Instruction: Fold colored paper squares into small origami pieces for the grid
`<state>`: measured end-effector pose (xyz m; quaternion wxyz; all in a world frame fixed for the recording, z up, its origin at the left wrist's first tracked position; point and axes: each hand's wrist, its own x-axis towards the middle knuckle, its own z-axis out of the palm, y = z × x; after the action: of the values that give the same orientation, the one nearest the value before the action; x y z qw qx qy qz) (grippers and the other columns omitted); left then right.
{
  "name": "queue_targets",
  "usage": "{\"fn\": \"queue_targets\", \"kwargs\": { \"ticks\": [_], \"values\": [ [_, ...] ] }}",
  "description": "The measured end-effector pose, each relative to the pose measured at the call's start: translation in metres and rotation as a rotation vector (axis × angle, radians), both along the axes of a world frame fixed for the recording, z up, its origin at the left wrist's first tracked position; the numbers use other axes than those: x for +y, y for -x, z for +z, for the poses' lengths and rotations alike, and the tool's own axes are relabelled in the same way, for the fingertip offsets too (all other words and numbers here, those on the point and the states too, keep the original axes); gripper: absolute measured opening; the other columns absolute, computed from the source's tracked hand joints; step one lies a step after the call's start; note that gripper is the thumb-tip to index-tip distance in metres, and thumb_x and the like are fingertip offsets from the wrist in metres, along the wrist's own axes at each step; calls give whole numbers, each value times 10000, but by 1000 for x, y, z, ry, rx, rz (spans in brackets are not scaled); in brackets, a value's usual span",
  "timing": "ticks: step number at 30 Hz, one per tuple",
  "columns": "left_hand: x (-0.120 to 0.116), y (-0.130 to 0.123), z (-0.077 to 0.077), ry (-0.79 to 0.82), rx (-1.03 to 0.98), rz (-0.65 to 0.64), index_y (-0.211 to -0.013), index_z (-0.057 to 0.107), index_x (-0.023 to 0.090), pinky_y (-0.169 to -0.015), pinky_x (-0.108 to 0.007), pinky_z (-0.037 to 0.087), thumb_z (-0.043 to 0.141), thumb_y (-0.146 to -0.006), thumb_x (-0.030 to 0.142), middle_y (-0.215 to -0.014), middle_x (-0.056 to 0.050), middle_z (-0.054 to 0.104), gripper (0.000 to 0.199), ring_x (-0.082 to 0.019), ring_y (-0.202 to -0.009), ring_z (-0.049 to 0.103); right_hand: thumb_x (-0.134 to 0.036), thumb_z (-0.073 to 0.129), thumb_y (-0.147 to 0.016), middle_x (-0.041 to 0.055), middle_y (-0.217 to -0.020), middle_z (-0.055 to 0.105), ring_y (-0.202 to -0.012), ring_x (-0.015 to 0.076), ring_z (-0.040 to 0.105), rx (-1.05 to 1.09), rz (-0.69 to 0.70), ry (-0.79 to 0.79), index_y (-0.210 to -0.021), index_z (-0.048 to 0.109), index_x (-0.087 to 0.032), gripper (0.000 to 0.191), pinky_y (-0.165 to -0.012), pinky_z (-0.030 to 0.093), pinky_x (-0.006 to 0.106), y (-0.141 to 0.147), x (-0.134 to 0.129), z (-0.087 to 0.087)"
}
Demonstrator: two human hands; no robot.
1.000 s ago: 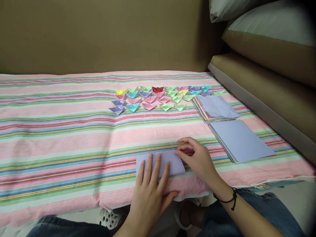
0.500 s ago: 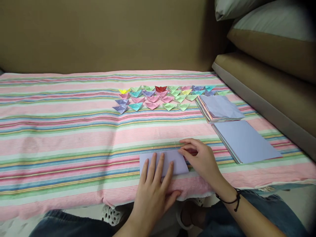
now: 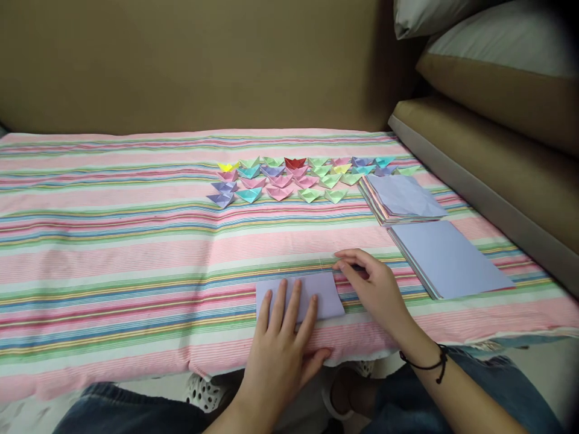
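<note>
A folded sheet of lilac paper (image 3: pixel 323 295) lies on the striped cloth near its front edge, its long side running left to right. My left hand (image 3: pixel 280 343) rests flat on it, fingers spread, covering its middle and lower left. Just past the paper's upper right corner is my right hand (image 3: pixel 373 283), off the sheet. Its thumb and forefinger point left with a small gap between them, and I see nothing held there; the other fingers are curled.
Rows of small coloured paper boats (image 3: pixel 279 193) stand farther back. To the right lie a stack of lilac-topped paper (image 3: pixel 452 259) and a second, wrinkled-topped stack (image 3: pixel 404 194). Brown cushions (image 3: pixel 488 157) border the right side, and a brown backrest (image 3: pixel 190 66) rises behind the striped cloth (image 3: pixel 113 253).
My right hand has moved slightly right, away from the paper's upper right corner, which now shows uncovered. My left hand stays in place on the paper.
</note>
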<state>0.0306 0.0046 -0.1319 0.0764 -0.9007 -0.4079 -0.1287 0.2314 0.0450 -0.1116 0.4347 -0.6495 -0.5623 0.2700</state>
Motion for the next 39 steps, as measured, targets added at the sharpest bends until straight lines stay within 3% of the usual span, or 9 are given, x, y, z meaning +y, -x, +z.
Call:
{"fn": "queue_targets", "kwargs": {
  "ticks": [7, 12, 18, 22, 30, 39],
  "values": [
    [1, -1, 0, -4, 0, -1, -1410, 292, 215, -1051, -497, 258, 379, -851, 586, -1463, -116, 306, 677, -340, -1337, 261, -229, 622, -725, 25, -771, 669, -900, 246, 598, -123, 37, -31, -939, 616, -219, 214, -819, 455, 411, 8, -1, 5],
    [0, -1, 0, -2, 2, -3, -1409, 293, 216, -1052, -496, 254, 382, -853, 579, -1462, -118, 306, 670, -341, -1337, 261, -172, 615, -734, 34, -874, 654, -902, 236, 583, -190, 50, -106, -962, 614, -223, 234, -839, 442, 416, 9, -3, 8],
    [0, -1, -1, -17, -2, -12, -1389, 333, 205, -1051, -493, 254, 399, -845, 581, -1457, -123, 316, 665, -337, -1333, 273, -142, 557, -806, 38, -875, 656, -877, 222, 581, -350, 333, -202, -878, 657, -235, 154, -801, 441, 395, 21, -16, 12],
    [1, 0, 0, -12, -6, -10, -1366, 370, 207, -1046, -494, 261, 404, -846, 573, -1455, -122, 322, 637, -336, -1328, 285, -96, 471, -840, 55, -910, 637, -859, 204, 578, -355, 423, -170, -907, 644, -215, 220, -779, 455, 367, 28, -23, 12],
    [2, 0, 1, -6, -19, -13, -1322, 386, 33, -1044, -479, 293, 452, -835, 534, -1438, -168, 336, 702, -346, -1333, 262, -102, 515, -806, 68, -971, 594, -916, 231, 540, -370, 393, -117, -940, 602, -203, 189, -819, 442, 389, 31, -28, 12],
    [2, 2, 4, 33, -9, -12, -1372, 297, 16, -1052, -431, 297, 480, -822, 481, -1440, -142, 341, 743, -315, -1330, 285, -183, 612, -744, 40, -821, 554, -826, 233, 518, -509, 232, -50, -781, 533, -192, 88, -749, 413, 371, 51, -26, 13]
  ]
}}
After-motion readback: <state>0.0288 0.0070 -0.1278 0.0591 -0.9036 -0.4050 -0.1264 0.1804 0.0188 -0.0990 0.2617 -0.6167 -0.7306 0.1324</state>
